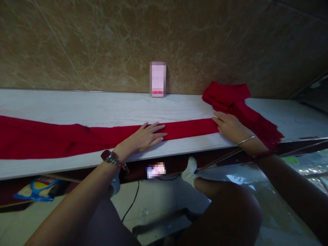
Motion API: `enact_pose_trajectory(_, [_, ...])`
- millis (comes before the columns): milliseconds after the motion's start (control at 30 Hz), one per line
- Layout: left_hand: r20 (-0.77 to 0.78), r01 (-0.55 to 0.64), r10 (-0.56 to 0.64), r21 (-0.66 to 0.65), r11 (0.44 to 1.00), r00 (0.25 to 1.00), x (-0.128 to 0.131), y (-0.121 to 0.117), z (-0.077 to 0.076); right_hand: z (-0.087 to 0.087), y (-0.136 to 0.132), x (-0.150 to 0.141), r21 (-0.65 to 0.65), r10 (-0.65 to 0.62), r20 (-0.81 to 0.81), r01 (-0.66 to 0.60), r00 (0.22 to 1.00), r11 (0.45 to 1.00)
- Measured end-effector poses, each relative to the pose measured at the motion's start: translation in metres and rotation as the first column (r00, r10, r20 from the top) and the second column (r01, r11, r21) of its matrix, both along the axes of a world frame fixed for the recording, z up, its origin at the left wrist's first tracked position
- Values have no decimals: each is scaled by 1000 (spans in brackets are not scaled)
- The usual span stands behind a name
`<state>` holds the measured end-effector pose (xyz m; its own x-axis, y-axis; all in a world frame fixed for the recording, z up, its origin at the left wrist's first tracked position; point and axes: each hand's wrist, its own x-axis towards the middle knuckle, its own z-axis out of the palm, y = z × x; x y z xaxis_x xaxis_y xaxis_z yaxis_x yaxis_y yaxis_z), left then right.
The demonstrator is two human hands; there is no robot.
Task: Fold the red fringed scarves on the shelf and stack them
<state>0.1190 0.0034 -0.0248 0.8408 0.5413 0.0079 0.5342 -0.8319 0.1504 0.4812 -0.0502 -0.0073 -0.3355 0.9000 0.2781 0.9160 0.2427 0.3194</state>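
A long red scarf (pixel 189 128) lies along the white, wood-grained table, narrow and folded flat on the right, wider and slightly wrinkled toward the left edge of the view. My left hand (pixel 147 138) rests palm down across the middle of it, fingers stretched out and a little spread, with a ring on one. At the scarf's right end is my right hand (pixel 229 128), its extended fingers touching the cloth's edge. Just behind and beside that hand sits a folded red scarf (pixel 228 95), with a fringed end hanging toward the front right.
A phone (pixel 158 80) leans on the brown marbled wall behind the white table (pixel 115 109). Below the front edge are another lit screen (pixel 156 169), a black cable (pixel 131 203) and a blue-and-yellow packet (pixel 41 188). Clear plastic wrapping (pixel 311 167) lies at the right.
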Motion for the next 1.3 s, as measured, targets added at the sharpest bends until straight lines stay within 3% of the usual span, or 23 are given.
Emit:
enact_pose_trajectory(167, [-9,-31,31,1,1000,999,12,-1,-6,-16,20,-98,-98,143,-281,-177,949,979])
enact_pose_trajectory(267, [-2,-17,17,-10,1000,1000,12,0,-13,-31,25,-122,-243,143,-332,-231,932,942])
enact_pose_trajectory(367, [-1,-13,13,-18,1000,1000,10,1,-15,-39,26,-108,-342,89,-324,-205,942,917])
enact_pose_trajectory(500, [-32,-10,8,-35,999,999,9,1,-13,-44,28,-47,-352,-88,-276,-16,957,936])
enact_pose_trajectory(567, [-36,-10,9,-35,999,999,10,1,-13,-46,31,-11,-293,-168,-253,90,953,952])
enact_pose_trajectory(633, [-15,-6,5,-20,1000,1000,10,2,-14,-44,34,23,-176,-167,-256,124,952,977])
enact_pose_trajectory(733, [21,7,-8,11,1000,1000,11,4,-18,-28,35,52,-56,-169,-269,160,948,986])
enact_pose_trajectory(800, [28,6,-6,17,1000,1000,12,4,-18,-15,33,53,0,-211,-295,221,932,975])
enact_pose_trajectory(900, [24,-7,6,17,1000,1000,13,3,-16,-6,30,32,20,-273,-319,295,907,955])
enact_pose_trajectory(1067, [-26,-51,51,6,999,998,16,-3,-9,-29,26,-9,-99,-425,-216,414,879,905])
enact_pose_trajectory(1167, [-55,-63,64,12,998,996,16,-5,-7,-40,22,-4,-51,-510,-219,512,832,857])
enact_pose_trajectory(1300, [-51,-60,60,11,998,997,16,-5,-7,-41,15,26,44,-620,-260,651,740,758])
